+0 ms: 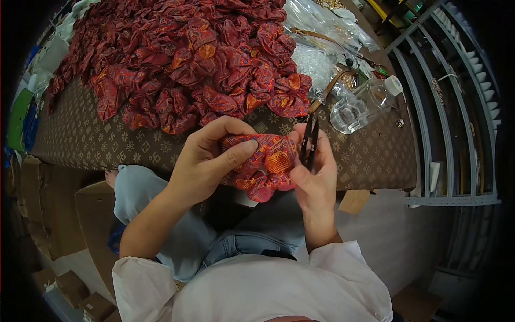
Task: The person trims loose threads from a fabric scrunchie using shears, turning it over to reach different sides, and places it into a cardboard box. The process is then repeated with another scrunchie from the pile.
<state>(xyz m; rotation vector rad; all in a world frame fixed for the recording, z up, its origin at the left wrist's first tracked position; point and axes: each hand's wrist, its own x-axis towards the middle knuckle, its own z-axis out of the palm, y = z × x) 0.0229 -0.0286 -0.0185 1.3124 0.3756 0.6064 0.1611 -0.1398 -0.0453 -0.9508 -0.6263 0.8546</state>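
A red patterned scrunchie (268, 163) is held up between my two hands, in front of the table's near edge. My left hand (214, 155) pinches its upper left part, with the thumb on top of the cloth. My right hand (316, 172) grips its right edge between thumb and fingers. Dark metal snips (309, 142) also lie in my right hand, blades pointing up. Just beyond my hands, a large heap of similar red gathered cloth pieces (188, 64) covers much of the brown patterned tablecloth (161, 153).
A clear plastic bottle (357, 110) with a white cap lies tilted on the right, near clear plastic bags (314, 64) and a brown strap. Grey metal shelving (429, 107) stands at the right. Cardboard boxes (94, 214) are at the lower left.
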